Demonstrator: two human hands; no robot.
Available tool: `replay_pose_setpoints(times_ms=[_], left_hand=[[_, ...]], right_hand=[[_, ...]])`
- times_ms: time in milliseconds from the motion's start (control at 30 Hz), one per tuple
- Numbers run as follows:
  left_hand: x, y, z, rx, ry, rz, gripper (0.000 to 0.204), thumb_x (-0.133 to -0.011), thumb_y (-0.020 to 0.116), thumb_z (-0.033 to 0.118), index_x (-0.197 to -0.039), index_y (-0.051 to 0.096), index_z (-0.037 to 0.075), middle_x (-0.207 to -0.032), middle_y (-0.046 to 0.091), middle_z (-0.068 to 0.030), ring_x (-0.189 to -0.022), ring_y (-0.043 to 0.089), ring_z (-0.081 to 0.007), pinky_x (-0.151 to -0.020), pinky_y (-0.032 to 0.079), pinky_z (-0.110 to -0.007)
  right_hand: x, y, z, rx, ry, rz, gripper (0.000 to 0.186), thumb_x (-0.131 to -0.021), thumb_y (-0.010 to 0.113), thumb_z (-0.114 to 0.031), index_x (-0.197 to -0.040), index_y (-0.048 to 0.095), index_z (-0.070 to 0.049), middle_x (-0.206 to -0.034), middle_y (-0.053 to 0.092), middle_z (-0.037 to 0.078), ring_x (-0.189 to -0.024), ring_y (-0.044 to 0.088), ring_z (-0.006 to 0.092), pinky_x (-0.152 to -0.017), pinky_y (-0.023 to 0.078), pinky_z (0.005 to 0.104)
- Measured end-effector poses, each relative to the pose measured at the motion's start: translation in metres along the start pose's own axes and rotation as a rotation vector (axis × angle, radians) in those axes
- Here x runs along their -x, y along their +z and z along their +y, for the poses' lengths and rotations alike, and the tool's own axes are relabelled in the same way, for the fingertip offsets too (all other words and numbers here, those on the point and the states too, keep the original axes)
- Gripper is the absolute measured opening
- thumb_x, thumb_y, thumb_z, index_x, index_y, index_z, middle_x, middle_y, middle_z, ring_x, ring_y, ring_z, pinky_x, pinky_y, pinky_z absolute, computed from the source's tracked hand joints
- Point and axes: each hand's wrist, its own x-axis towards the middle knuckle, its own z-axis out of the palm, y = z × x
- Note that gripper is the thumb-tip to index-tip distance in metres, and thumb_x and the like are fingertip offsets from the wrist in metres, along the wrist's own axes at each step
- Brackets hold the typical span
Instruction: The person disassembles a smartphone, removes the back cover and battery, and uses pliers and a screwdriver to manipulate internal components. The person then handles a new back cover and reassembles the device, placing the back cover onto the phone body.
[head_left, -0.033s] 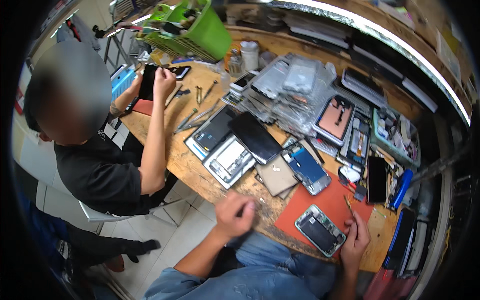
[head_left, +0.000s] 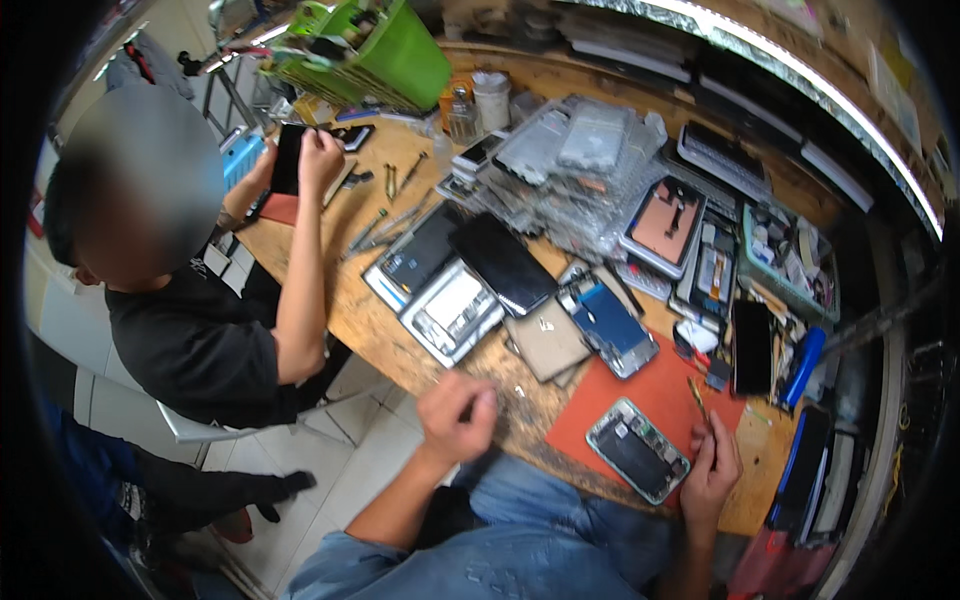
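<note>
My right hand (head_left: 712, 468) is closed round a slim brass-coloured tool (head_left: 697, 396) that points up and away; its exact kind is unclear. Just left of that hand lies an opened phone body (head_left: 637, 452), green-edged with a dark battery inside, on an orange-red mat (head_left: 585, 420). The hand's fingers are close to the phone's right edge. My left hand (head_left: 457, 415) is curled into a loose fist at the table's front edge; whatever its fingers hold, if anything, is hidden. Beyond the mat lies a blue-backed phone screen (head_left: 612, 330).
Opened tablets (head_left: 455, 312), a black screen (head_left: 503, 263) and a beige panel (head_left: 548, 342) crowd the table's middle. Bagged parts (head_left: 590, 150) pile up behind. A parts basket (head_left: 838, 318) stands right. At left, another person (head_left: 190, 330) holds a dark device (head_left: 288, 160).
The whole view has shifted slightly. Both hands keep nearly the same pose, and the slim tool stays in my right hand.
</note>
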Motion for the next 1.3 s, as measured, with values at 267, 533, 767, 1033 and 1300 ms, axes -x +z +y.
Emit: replay_pose_setpoints(times_ms=[267, 533, 767, 1033, 1300], left_hand=[[-0.025, -0.028, -0.056, -0.123, -0.169, 0.240, 0.011, -0.100, 0.067, 0.007, -0.099, 0.073, -0.001, -0.083, 0.065, -0.0060, -0.072, 0.059, -0.0146, -0.066, 0.047, -0.029], [-0.118, -0.056, -0.160, -0.019, -0.358, 0.189, 0.016, -0.106, 0.065, 0.012, -0.107, 0.071, -0.003, -0.089, 0.068, -0.0004, -0.081, 0.060, -0.0066, -0.074, 0.050, -0.025], [-0.186, -0.073, -0.319, -0.612, -0.348, 0.095, 0.030, -0.102, 0.065, 0.020, -0.118, 0.070, -0.005, -0.114, 0.078, -0.0128, -0.099, 0.075, -0.0256, -0.090, 0.058, -0.036], [-0.270, -0.104, -0.463, -1.034, -0.527, -0.374, 0.036, -0.102, 0.066, 0.025, -0.123, 0.068, -0.003, -0.107, 0.072, -0.0088, -0.093, 0.069, -0.0214, -0.082, 0.054, -0.033], [-0.306, -0.083, -0.490, -1.051, -0.558, -0.398, 0.041, -0.103, 0.067, 0.029, -0.129, 0.065, -0.002, -0.101, 0.067, -0.0057, -0.088, 0.064, -0.0178, -0.077, 0.050, -0.031]], right_hand=[[0.002, -0.004, -0.004, 0.295, -0.319, -0.123, 0.031, -0.091, 0.067, 0.002, -0.121, 0.073, 0.007, -0.127, 0.069, 0.023, -0.116, 0.062, 0.0430, -0.102, 0.050, 0.0527], [0.012, -0.012, -0.008, 0.202, -0.267, -0.137, 0.041, -0.089, 0.071, -0.004, -0.128, 0.068, 0.010, -0.137, 0.064, 0.026, -0.121, 0.059, 0.0462, -0.106, 0.047, 0.0538], [0.025, -0.014, -0.014, 0.262, -0.274, -0.173, 0.048, -0.088, 0.071, -0.007, -0.133, 0.065, 0.010, -0.137, 0.065, 0.026, -0.122, 0.059, 0.0457, -0.108, 0.046, 0.0537], [0.010, -0.017, -0.012, 0.277, -0.207, -0.142, 0.044, -0.087, 0.079, -0.012, -0.127, 0.071, 0.004, -0.133, 0.068, 0.018, -0.119, 0.062, 0.0382, -0.102, 0.048, 0.0493], [0.013, -0.026, -0.015, 0.224, -0.222, -0.145, 0.067, -0.081, 0.088, -0.039, -0.131, 0.069, 0.002, -0.134, 0.066, 0.015, -0.119, 0.062, 0.0321, -0.102, 0.046, 0.0472]])
